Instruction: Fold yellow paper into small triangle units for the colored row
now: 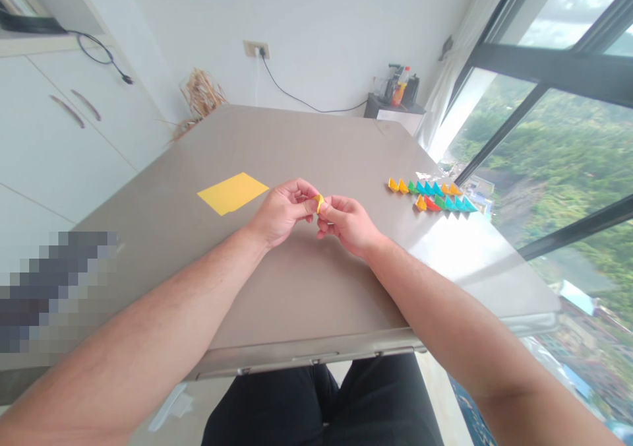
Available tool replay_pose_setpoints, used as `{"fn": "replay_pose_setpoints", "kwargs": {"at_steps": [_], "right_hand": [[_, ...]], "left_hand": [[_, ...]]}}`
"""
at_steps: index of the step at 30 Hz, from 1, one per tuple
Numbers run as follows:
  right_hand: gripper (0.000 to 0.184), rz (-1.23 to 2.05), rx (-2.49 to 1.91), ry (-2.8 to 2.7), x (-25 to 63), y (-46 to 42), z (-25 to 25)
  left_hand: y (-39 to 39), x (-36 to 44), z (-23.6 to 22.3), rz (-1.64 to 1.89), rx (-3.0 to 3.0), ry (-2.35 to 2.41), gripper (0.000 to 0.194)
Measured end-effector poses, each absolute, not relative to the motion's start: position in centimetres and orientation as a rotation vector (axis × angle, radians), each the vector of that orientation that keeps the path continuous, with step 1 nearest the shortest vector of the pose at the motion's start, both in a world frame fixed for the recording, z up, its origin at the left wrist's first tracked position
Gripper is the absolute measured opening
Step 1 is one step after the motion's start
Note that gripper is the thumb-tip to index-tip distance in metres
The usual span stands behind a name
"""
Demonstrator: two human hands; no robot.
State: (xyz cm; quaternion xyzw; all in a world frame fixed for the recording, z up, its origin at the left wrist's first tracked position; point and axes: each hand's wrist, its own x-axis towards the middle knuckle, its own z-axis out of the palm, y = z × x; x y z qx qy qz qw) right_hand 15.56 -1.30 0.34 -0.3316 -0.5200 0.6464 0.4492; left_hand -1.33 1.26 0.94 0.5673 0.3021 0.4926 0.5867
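Between my two hands, above the middle of the table, is a small piece of folded yellow paper [319, 202]. My left hand [287, 210] pinches its left side between thumb and fingers. On the right side, my right hand [346, 222] grips it the same way. Fingers cover most of the paper, so its full shape is hidden. Left of my left hand, flat yellow paper sheets [232, 194] lie on the table. To the right stand two rows of small folded paper boats [435, 189] in orange, green, blue and red.
The brown-grey table [306, 287] spreads out before me, its front edge over my lap. A window [544, 136] runs along the right. Beyond the far edge stand a small cabinet [390, 111] with a bottle [400, 88], and dried plant stalks [200, 96].
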Motion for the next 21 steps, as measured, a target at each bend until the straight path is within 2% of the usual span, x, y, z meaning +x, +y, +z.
{"fn": "replay_pose_setpoints", "kwargs": {"at_steps": [3,7,13,21], "right_hand": [[0.034,1.51,-0.903,-1.295,15.8,-1.2,0.4],[0.022,1.199,-1.014,-1.274,16.4,-0.8,0.6],[0.02,0.784,-1.083,-1.465,16.5,-0.7,0.3],[0.013,0.772,-1.25,-1.518,16.6,-0.7,0.2]], "left_hand": [[1.4,-1.2,0.6,1.155,1.327,0.756,0.031],[1.5,-1.0,0.2,1.246,1.342,0.879,0.027],[1.6,-1.1,0.0,1.314,1.709,1.152,0.017],[1.2,-0.8,-0.1,1.284,1.833,1.151,0.017]]}}
